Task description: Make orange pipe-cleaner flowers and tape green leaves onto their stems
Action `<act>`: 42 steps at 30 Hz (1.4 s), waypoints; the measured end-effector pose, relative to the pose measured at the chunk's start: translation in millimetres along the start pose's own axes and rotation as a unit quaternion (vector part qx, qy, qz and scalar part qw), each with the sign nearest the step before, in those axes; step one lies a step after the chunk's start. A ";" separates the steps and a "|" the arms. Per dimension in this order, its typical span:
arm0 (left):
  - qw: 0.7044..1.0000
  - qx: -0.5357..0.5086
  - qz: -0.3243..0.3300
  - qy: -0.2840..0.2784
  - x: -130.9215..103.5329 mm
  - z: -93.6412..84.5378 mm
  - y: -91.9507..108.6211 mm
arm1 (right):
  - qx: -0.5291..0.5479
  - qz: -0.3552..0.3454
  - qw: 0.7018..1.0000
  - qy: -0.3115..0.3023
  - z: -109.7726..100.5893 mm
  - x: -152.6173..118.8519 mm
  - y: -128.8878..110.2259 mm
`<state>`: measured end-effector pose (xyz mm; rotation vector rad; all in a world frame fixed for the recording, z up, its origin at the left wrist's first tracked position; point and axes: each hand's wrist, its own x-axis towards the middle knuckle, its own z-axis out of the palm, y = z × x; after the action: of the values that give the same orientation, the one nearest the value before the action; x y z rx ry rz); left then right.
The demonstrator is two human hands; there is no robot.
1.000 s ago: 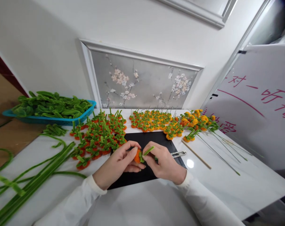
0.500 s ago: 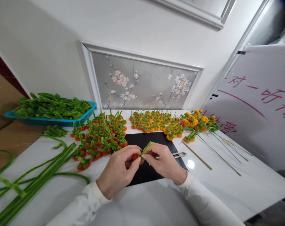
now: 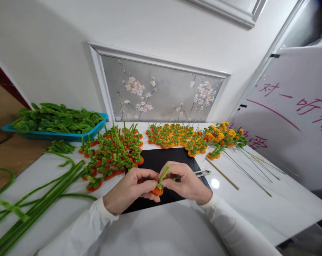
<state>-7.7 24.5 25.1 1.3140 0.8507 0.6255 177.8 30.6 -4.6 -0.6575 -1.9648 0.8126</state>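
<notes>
Over the black mat (image 3: pixel 161 156), my left hand (image 3: pixel 129 188) grips a small orange pipe-cleaner pumpkin (image 3: pixel 158 191), its ribbed side facing down toward me. A green pipe-cleaner stem (image 3: pixel 164 173) rises from its top, leaning right. My right hand (image 3: pixel 186 182) is closed in a pinch at the base of this stem. The fingertips of both hands meet there and partly cover the green top. A silver craft knife (image 3: pixel 202 173) lies on the mat's right edge, partly behind my right hand.
Orange-red pumpkins with green stems (image 3: pixel 107 160) crowd the left; yellow-orange ones (image 3: pixel 174 135) stand behind the mat. A blue basket (image 3: pixel 54 136) holds green fuzzy leaves. Long green pipe cleaners (image 3: pixel 41 209) lie at left, a wooden stick (image 3: pixel 222 173) and stemmed yellow bunches (image 3: pixel 224 133) at right.
The pumpkin has turned and come lower, so its orange ribbed side now shows below my left fingers. Both hands stay together over the mat.
</notes>
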 end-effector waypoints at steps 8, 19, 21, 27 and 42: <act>0.997 -0.017 0.071 0.038 2.3 4.2 -4.3 | -0.015 0.009 0.997 0.071 2.8 -0.4 -0.6; 0.995 -0.004 0.055 0.077 5.2 7.5 -4.7 | -0.116 -0.104 0.986 0.061 -2.2 0.1 2.5; 0.997 0.002 0.038 0.063 4.4 6.5 -3.1 | -0.126 -0.134 0.982 0.042 -3.6 0.8 2.6; 0.999 -0.004 -0.029 0.024 4.3 3.9 -2.1 | -0.115 -0.143 0.983 0.014 -0.6 0.6 0.1; 0.991 0.045 0.125 0.025 3.2 5.9 -8.3 | -0.133 -0.058 0.988 0.059 6.1 -0.9 5.4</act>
<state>-1.6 22.4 16.6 1.5057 0.7668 0.8275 173.6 31.7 -11.5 -0.7221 -1.9986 0.4346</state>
